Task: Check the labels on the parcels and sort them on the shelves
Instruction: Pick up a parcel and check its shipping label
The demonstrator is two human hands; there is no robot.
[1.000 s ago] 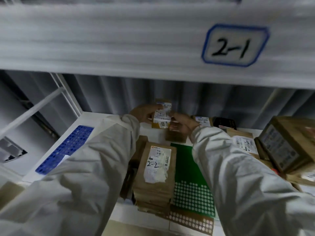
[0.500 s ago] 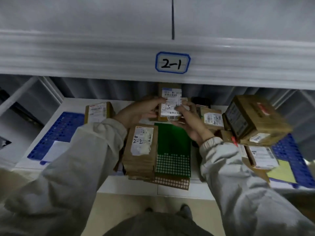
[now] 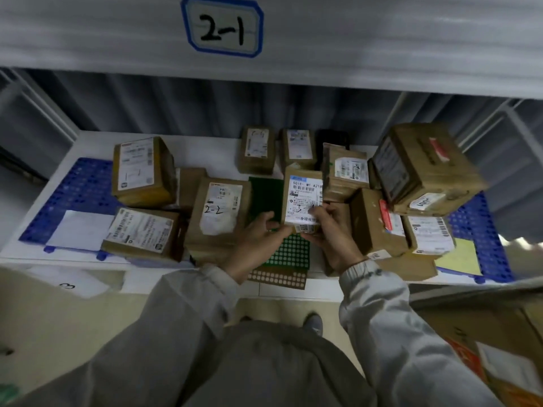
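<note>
Head view: I have the small parcel (image 3: 304, 201) held upright at its lower edge over the green perforated mat (image 3: 289, 254), left hand (image 3: 258, 248) pinching the lower left corner, right hand (image 3: 335, 236) curled round the lower right with the thumb lying on the label. To do this check well, I judge the thumb should slide clear of the handwritten mark, which reads roughly as "3-1" though partly covered, and the face should tilt squarely to the camera before any placement. The shelf tag (image 3: 222, 26) above reads "2-1", so this parcel likely belongs elsewhere. Condition: brown cardboard, white printed label with barcode and a blue header strip, edges somewhat worn. Neighbouring parcel marked 2-2 (image 3: 220, 212) lies just to its left.
</note>
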